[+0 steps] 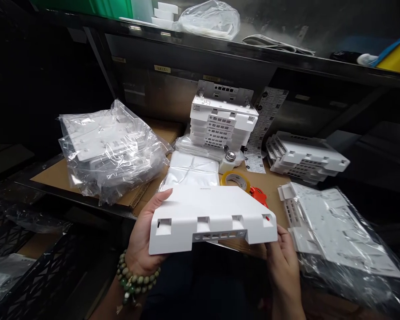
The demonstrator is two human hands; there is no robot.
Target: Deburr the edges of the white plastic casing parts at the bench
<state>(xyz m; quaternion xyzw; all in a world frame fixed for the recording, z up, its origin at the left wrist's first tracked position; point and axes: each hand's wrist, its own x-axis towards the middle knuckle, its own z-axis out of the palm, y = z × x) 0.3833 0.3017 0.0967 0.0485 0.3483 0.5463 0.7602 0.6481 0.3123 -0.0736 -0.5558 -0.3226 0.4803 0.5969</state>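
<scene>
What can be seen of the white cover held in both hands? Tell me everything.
The white cover looks like matte moulded plastic: a flat, wide top with angled corners and faint lettering near its far edge. Its near side wall has four square notches and a row of small slots. It is held roughly level over the bench edge, the left hand and right hand gripping its ends.

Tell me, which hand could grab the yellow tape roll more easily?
Probably the right hand: the tape roll lies just beyond the white cover, nearer its right end. The left hand is further off.
</scene>
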